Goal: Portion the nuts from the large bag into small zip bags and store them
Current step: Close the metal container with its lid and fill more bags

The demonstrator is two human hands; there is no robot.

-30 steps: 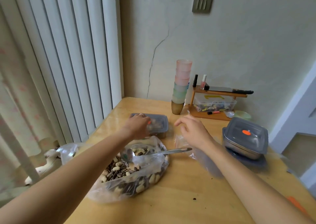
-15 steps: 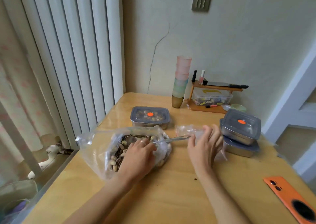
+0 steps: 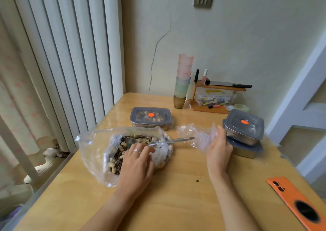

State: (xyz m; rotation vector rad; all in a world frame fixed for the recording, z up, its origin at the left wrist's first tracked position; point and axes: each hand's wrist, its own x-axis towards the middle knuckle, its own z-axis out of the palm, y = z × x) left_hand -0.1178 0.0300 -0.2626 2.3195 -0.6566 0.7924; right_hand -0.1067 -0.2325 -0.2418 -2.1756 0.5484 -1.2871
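I see left hand (image 3: 135,162) on large bag (image 3: 95,151), steadying nuts (image 3: 118,155) on table (image 3: 176,199); fingers (image 3: 143,151) curled beside spoon (image 3: 173,140), grip unclear. Right hand (image 3: 218,149) pinches small zip bag (image 3: 193,133), likely readying for filling.

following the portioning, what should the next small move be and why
Probably lift the spoon with the left hand: its fingers are at the handle, the bowl lies in the nuts, and the right hand holds a small zip bag beside the large bag.
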